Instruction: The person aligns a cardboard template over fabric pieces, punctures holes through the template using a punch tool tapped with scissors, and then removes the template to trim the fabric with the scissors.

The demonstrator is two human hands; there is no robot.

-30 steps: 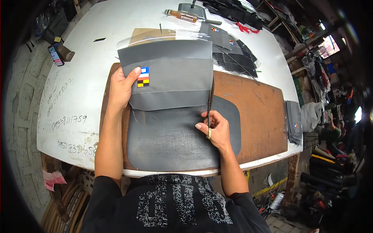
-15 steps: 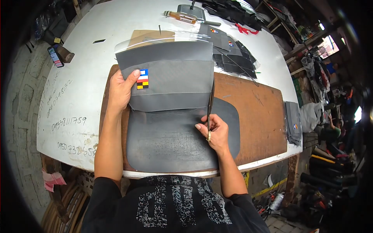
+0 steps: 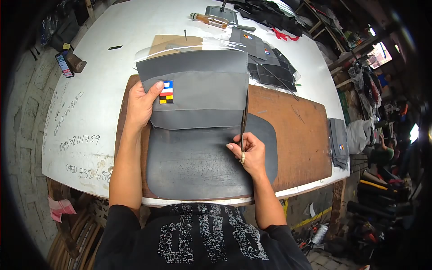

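Note:
My left hand (image 3: 143,102) grips the left edge of a grey fabric panel (image 3: 204,90), thumb on top beside a small colourful patch (image 3: 166,92). The panel is held up, with smoother bands along its top and bottom. In my right hand (image 3: 249,153) is a pair of scissors (image 3: 244,121), its dark blades pointing away from me along the panel's right edge. Whether the blades are open or closed cannot be made out. Below the panel lies a black rounded mat (image 3: 202,171), scuffed in the middle.
The mat rests on a brown board (image 3: 301,135) on a white table (image 3: 85,117). Farther back are a bottle (image 3: 209,20), a cardboard piece (image 3: 162,44) and more patched grey panels (image 3: 252,42). A stack of panels (image 3: 338,144) sits at the right edge; a phone (image 3: 64,65) stands left.
The grey panel and my left hand have shifted very slightly to the right. My right hand with the scissors is almost unmoved.

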